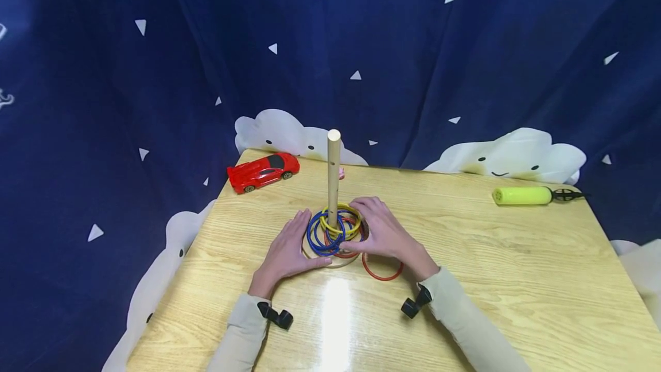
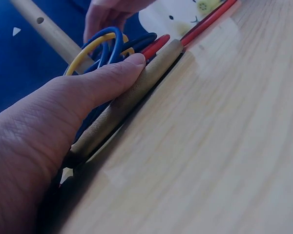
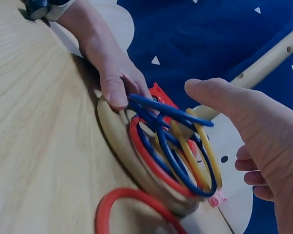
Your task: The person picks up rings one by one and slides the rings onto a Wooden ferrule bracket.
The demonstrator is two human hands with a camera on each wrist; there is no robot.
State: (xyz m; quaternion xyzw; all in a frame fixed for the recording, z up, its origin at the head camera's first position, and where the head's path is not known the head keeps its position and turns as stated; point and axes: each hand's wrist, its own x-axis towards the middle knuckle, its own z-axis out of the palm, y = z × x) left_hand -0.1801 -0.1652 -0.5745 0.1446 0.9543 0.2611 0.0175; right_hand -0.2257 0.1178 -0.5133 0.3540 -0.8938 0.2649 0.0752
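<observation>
The rings (image 1: 333,228) look light, stiff and slick – best pinched at the rim. Left hand (image 1: 286,252) rests flat against the base (image 3: 132,163), fingers straight; right hand (image 1: 381,233) hovers with fingers loosely apart, holding nothing

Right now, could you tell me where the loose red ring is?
In the head view, the loose red ring lies flat on the table, just right of the wooden base, under the right hand.

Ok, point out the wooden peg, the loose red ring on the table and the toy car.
wooden peg (image 1: 333,177), head view, middle of the shaft.
loose red ring (image 1: 383,276), head view, its near edge.
toy car (image 1: 263,171), head view, the body's middle.
</observation>
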